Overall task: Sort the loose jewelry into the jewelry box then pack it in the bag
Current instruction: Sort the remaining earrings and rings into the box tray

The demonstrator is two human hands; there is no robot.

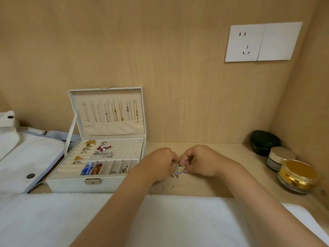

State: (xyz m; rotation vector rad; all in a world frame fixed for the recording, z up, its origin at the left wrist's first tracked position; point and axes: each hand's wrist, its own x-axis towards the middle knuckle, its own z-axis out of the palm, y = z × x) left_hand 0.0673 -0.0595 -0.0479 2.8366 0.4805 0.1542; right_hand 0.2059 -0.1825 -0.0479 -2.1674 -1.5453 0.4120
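A white jewelry box (74,184) stands open on the wooden shelf at the left, its lid upright with several necklaces hanging inside. Rings, earrings and coloured pieces lie in its tray compartments. Right of the box, my left hand (156,164) and my right hand (199,161) meet with fingers pinched on a small tangle of silver and yellow jewelry (178,170) held just above the shelf. Two tiny loose pieces (163,187) lie on the wood in front of my hands. A white bag (23,157) with blue trim and snap buttons lies left of the box.
Three small round jars stand in the right corner: a dark green one (264,142), a silver-lidded one (280,157) and a gold one (298,177). A white cloth (53,220) covers the near edge. A wall socket (243,43) sits on the back panel.
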